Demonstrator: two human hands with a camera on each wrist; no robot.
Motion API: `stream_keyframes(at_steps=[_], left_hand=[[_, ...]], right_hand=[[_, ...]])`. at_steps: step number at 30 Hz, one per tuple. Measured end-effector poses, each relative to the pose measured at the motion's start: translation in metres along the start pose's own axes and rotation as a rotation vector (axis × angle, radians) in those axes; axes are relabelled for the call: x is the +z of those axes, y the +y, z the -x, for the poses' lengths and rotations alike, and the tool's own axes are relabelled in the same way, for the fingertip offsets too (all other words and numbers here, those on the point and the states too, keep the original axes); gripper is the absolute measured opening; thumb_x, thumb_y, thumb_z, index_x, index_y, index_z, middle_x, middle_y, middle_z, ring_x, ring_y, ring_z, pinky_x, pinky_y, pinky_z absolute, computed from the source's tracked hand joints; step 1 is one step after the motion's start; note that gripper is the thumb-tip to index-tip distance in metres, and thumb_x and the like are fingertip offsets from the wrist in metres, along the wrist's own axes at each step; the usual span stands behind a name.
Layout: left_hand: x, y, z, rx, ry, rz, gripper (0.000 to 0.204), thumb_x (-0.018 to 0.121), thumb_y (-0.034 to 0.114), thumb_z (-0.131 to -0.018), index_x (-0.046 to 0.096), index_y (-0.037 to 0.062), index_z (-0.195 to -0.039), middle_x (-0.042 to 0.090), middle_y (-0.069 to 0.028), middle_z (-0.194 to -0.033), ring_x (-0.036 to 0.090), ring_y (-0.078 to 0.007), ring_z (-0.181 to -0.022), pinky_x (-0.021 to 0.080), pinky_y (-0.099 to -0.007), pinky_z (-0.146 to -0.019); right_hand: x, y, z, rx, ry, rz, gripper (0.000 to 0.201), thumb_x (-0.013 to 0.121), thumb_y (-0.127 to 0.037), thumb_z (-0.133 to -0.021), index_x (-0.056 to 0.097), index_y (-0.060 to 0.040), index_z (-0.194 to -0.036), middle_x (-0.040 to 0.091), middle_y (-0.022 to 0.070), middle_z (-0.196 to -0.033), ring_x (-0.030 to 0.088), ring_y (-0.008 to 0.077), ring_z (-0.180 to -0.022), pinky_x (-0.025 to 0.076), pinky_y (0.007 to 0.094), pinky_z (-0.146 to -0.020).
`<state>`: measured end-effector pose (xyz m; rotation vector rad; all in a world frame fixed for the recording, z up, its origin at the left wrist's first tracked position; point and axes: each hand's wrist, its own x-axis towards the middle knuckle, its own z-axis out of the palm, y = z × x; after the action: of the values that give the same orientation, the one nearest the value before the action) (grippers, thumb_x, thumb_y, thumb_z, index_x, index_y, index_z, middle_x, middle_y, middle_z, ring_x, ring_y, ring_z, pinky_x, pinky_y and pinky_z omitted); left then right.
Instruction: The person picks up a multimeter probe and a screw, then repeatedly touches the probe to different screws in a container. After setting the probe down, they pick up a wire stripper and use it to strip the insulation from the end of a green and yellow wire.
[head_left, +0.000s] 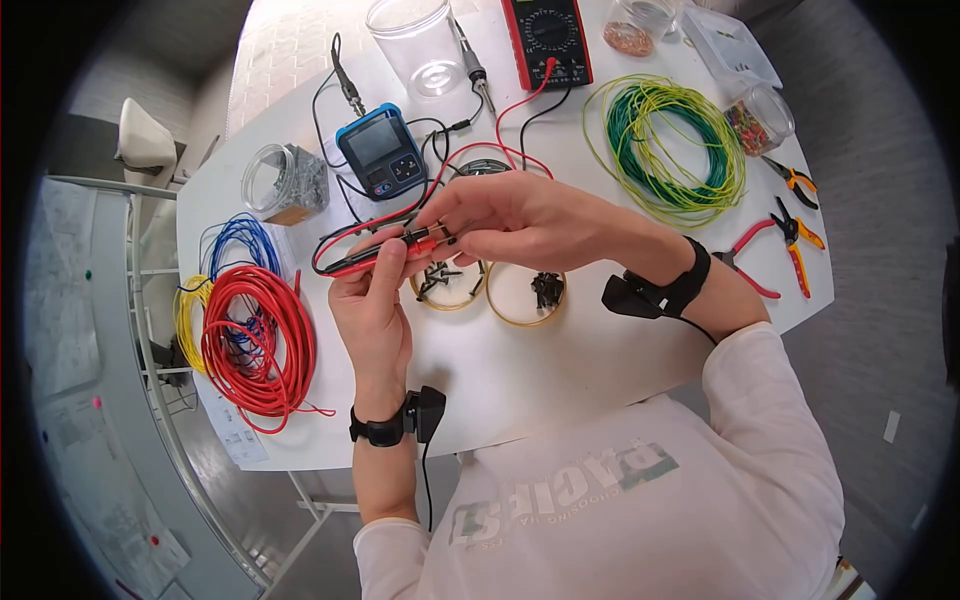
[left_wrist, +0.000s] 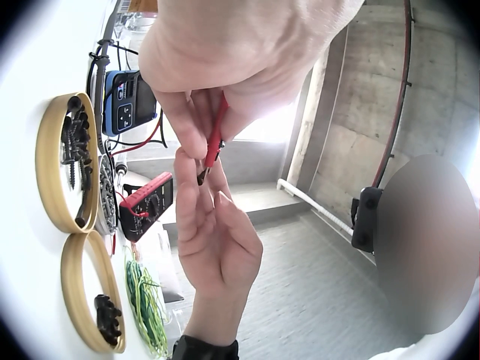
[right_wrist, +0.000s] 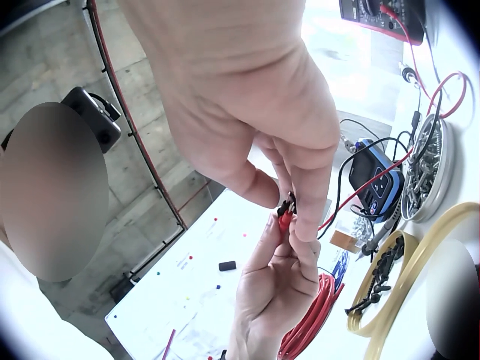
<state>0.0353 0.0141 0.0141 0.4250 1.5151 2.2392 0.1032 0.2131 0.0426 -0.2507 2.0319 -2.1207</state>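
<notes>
Red and black test probes lie together across the fingers of my left hand, held under its thumb with their tips toward the right. My right hand is around the tips, its fingers extended above them and its thumb below. In the left wrist view, the red probe runs down from the left hand toward the right hand's fingers, with the right palm showing. The right wrist view has a red probe end with a dark tip between the right thumb and fingers. A red lead loops at the left.
Below the hands stand two round trays of black screws. A red multimeter, blue handheld meter, soldering iron and clear jar are beyond. Red wire lies left; green wire and pliers lie right.
</notes>
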Motion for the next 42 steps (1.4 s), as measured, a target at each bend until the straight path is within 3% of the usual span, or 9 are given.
stream_keyframes(at_steps=[4, 7, 17, 20, 26, 28, 31, 34, 42], left_hand=[[-0.001, 0.000, 0.000, 0.004, -0.008, -0.018, 0.020, 0.058, 0.005, -0.093, 0.062, -0.0060, -0.109, 0.067, -0.0147, -0.101, 0.069, -0.0208, -0.087, 0.059, -0.0290, -0.077], [-0.002, -0.001, 0.000, 0.002, 0.016, -0.018, 0.020, 0.061, 0.007, -0.092, 0.063, -0.0060, -0.107, 0.068, -0.0157, -0.099, 0.069, -0.0237, -0.086, 0.058, -0.0332, -0.079], [-0.004, 0.001, -0.001, 0.020, 0.035, -0.017, 0.020, 0.062, 0.008, -0.092, 0.063, -0.0054, -0.108, 0.068, -0.0156, -0.099, 0.069, -0.0218, -0.085, 0.057, -0.0303, -0.076], [-0.003, 0.001, -0.001, 0.024, 0.058, -0.001, 0.020, 0.062, 0.007, -0.092, 0.063, -0.0054, -0.107, 0.068, -0.0154, -0.098, 0.070, -0.0219, -0.085, 0.057, -0.0303, -0.076], [-0.006, 0.000, -0.002, 0.023, 0.081, 0.006, 0.019, 0.062, 0.006, -0.091, 0.063, -0.0051, -0.107, 0.068, -0.0146, -0.098, 0.070, -0.0230, -0.083, 0.058, -0.0308, -0.076], [-0.005, 0.000, -0.002, 0.023, 0.085, 0.006, 0.019, 0.062, 0.005, -0.091, 0.064, -0.0051, -0.107, 0.068, -0.0142, -0.097, 0.070, -0.0236, -0.083, 0.058, -0.0311, -0.076], [-0.004, 0.001, -0.002, 0.019, 0.078, 0.016, 0.019, 0.062, 0.005, -0.091, 0.064, -0.0053, -0.107, 0.068, -0.0142, -0.096, 0.070, -0.0238, -0.082, 0.058, -0.0311, -0.075], [-0.004, 0.001, -0.002, 0.023, 0.071, 0.015, 0.019, 0.062, 0.005, -0.091, 0.064, -0.0056, -0.106, 0.068, -0.0144, -0.095, 0.070, -0.0240, -0.082, 0.058, -0.0311, -0.075], [-0.004, 0.002, -0.001, 0.017, 0.068, 0.012, 0.019, 0.062, 0.005, -0.091, 0.063, -0.0059, -0.106, 0.068, -0.0146, -0.094, 0.070, -0.0239, -0.082, 0.058, -0.0313, -0.075]], right_hand=[[0.001, -0.008, 0.003, 0.011, 0.009, 0.039, 0.032, 0.050, -0.001, -0.093, 0.050, -0.0002, -0.125, 0.067, 0.0104, -0.109, 0.061, 0.0101, -0.095, 0.050, 0.0251, -0.084], [0.000, -0.007, 0.002, -0.014, 0.001, 0.046, 0.034, 0.049, -0.001, -0.094, 0.048, -0.0015, -0.127, 0.067, 0.0106, -0.110, 0.061, 0.0098, -0.096, 0.049, 0.0243, -0.083], [0.000, -0.012, 0.004, 0.018, 0.013, 0.018, 0.037, 0.047, -0.001, -0.094, 0.046, -0.0049, -0.131, 0.065, 0.0102, -0.116, 0.064, 0.0122, -0.095, 0.051, 0.0250, -0.080], [0.000, -0.010, 0.006, 0.062, 0.044, 0.167, 0.040, 0.047, -0.002, -0.093, 0.044, -0.0067, -0.133, 0.067, 0.0116, -0.114, 0.067, 0.0142, -0.092, 0.053, 0.0257, -0.077], [-0.005, -0.002, 0.011, -0.012, -0.070, 0.798, 0.025, 0.058, -0.009, -0.087, 0.058, -0.0067, -0.112, 0.070, 0.0122, -0.092, 0.068, 0.0256, -0.077, 0.053, 0.0355, -0.068], [-0.007, 0.003, 0.014, 0.067, -0.254, 1.016, 0.008, 0.059, -0.006, -0.079, 0.062, -0.0057, -0.086, 0.066, 0.0113, -0.078, 0.064, 0.0322, -0.070, 0.049, 0.0425, -0.061], [-0.002, -0.008, 0.018, 0.202, -0.424, 1.222, 0.006, 0.063, -0.008, -0.078, 0.059, -0.0038, -0.081, 0.065, 0.0099, -0.080, 0.064, 0.0316, -0.074, 0.049, 0.0415, -0.064], [-0.001, 0.002, 0.022, 0.072, -0.419, 1.099, 0.007, 0.063, -0.005, -0.075, 0.058, -0.0035, -0.079, 0.062, 0.0113, -0.082, 0.063, 0.0320, -0.076, 0.049, 0.0417, -0.064], [0.002, 0.013, 0.024, 0.070, -0.462, 1.264, 0.002, 0.060, -0.002, -0.074, 0.060, -0.0008, -0.073, 0.060, 0.0139, -0.086, 0.062, 0.0327, -0.075, 0.049, 0.0411, -0.064]])
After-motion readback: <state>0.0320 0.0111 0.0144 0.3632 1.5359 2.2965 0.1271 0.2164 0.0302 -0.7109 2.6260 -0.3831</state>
